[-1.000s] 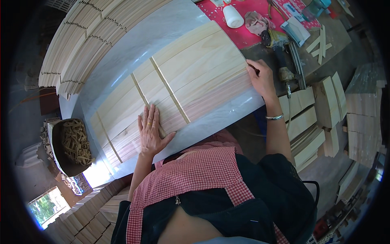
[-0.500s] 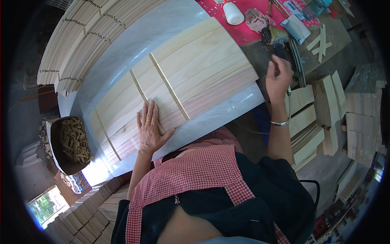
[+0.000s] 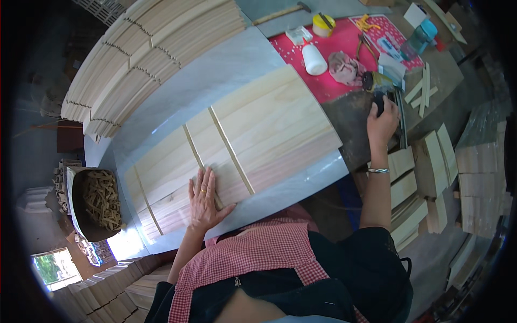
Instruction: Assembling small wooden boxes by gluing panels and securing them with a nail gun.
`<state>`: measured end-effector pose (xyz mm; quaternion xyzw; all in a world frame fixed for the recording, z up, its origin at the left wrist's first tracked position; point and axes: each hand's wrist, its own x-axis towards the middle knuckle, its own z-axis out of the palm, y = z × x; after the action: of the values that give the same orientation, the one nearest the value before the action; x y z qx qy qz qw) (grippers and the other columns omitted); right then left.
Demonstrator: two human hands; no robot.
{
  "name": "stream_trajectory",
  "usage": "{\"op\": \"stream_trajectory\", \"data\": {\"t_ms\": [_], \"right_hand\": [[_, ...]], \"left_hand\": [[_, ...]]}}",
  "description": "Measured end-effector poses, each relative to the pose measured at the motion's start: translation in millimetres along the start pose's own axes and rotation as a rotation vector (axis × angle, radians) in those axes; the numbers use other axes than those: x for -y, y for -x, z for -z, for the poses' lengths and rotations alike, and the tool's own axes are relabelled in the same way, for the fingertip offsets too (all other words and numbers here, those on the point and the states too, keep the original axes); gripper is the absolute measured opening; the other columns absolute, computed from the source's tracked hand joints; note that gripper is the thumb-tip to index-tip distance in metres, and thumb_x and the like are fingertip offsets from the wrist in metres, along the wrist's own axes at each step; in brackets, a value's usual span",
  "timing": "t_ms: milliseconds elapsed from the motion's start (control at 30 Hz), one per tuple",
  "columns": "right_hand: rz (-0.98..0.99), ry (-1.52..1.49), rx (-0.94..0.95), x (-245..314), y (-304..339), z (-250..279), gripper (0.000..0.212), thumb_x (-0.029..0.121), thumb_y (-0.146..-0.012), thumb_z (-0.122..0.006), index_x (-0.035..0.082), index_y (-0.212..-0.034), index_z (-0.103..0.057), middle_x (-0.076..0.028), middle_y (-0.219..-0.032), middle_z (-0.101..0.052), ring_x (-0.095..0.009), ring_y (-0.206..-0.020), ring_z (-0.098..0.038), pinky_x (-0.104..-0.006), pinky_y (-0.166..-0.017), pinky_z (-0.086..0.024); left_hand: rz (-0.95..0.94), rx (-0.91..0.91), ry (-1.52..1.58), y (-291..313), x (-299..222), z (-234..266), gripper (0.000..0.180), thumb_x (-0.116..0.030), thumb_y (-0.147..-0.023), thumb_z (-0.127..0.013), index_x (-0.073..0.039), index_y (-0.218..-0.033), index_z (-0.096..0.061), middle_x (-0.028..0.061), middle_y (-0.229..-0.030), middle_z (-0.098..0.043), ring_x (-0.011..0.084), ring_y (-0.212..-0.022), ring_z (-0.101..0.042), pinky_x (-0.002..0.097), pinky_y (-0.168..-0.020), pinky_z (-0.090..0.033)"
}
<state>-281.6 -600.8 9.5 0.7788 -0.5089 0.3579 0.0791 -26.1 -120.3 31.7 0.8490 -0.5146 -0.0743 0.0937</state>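
My left hand (image 3: 202, 203) lies flat with fingers stretched on a pale wooden panel (image 3: 277, 121), near its front edge. Several narrow grooves run across the panel, and the fingers rest beside one of them. Off the panel's right end, my right hand (image 3: 382, 127) is closed round the black handle of a tool (image 3: 380, 103). The tool's body looks yellowish and lies against a crumpled cloth (image 3: 346, 69); its exact kind is hard to make out.
A grey-white worktop (image 3: 215, 81) carries the panel, with stacked grooved boards (image 3: 161, 37) behind. On a pink mat (image 3: 291, 51) are a white glue bottle (image 3: 313, 59), pliers (image 3: 367, 47) and yellow tape (image 3: 323, 25). A bin of wood offcuts (image 3: 102, 202) stands left; wood blocks (image 3: 428, 167) lie right.
My right hand has gone from hovering loosely to gripping the black-handled tool. My left hand stays on the panel. The view has tilted up, showing more of the far mat and a hammer.
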Motion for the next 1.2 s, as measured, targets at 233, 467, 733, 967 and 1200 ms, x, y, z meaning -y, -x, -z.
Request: {"op": "stream_trajectory", "data": {"t_ms": [233, 467, 733, 967, 1200], "right_hand": [[0.134, -0.466, 0.099, 134, -43, -85, 0.049, 0.028, -0.085, -0.075, 0.005, -0.125, -0.059, -0.019, -0.111, -0.065, -0.037, -0.099, -0.064, -0.0449, -0.086, -0.053], [-0.170, -0.514, 0.287, 146, -64, -111, 0.065, 0.037, -0.080, -0.079, 0.002, -0.129, -0.055, -0.023, -0.111, -0.065, -0.039, -0.095, -0.066, -0.0470, -0.081, -0.056], [-0.539, -1.204, -0.057, 112, -79, -27, 0.063, 0.036, -0.084, -0.079, -0.003, -0.127, -0.055, -0.022, -0.111, -0.065, -0.029, -0.088, -0.066, -0.0361, -0.075, -0.057], [-0.578, -1.139, 0.289, 105, -53, -28, 0.063, 0.039, -0.085, -0.080, -0.005, -0.124, -0.056, -0.019, -0.105, -0.066, -0.024, -0.079, -0.066, -0.0295, -0.063, -0.056], [-0.701, -1.158, 0.343, 121, -55, -43, 0.060, 0.039, -0.085, -0.079, -0.007, -0.118, -0.060, -0.020, -0.099, -0.067, -0.025, -0.068, -0.066, -0.0300, -0.050, -0.056]], "left_hand": [[-0.046, 0.002, 0.074, -1, -3, 7, 0.104, -0.066, -0.084, -0.068, -0.010, -0.162, -0.027, 0.0153, -0.169, -0.024, 0.0368, -0.158, -0.015, 0.0594, -0.125, -0.007], [-0.040, -0.004, 0.091, -2, 1, 7, 0.095, -0.061, -0.089, -0.065, -0.010, -0.161, -0.029, 0.0160, -0.169, -0.021, 0.0378, -0.158, -0.015, 0.0598, -0.124, -0.010], [-0.088, -0.128, 0.051, -96, -17, 15, 0.078, -0.048, -0.095, -0.062, -0.008, -0.157, -0.035, 0.0163, -0.170, -0.019, 0.0397, -0.157, -0.015, 0.0589, -0.123, -0.015], [0.005, -0.165, -0.122, -188, -26, -5, 0.078, -0.051, -0.098, -0.055, -0.004, -0.157, -0.035, 0.0147, -0.169, -0.022, 0.0368, -0.157, -0.017, 0.0572, -0.123, -0.017], [0.051, -0.118, -0.142, -193, -24, -16, 0.078, -0.054, -0.099, -0.050, -0.003, -0.156, -0.037, 0.0130, -0.168, -0.027, 0.0334, -0.157, -0.019, 0.0529, -0.124, -0.016]]}}
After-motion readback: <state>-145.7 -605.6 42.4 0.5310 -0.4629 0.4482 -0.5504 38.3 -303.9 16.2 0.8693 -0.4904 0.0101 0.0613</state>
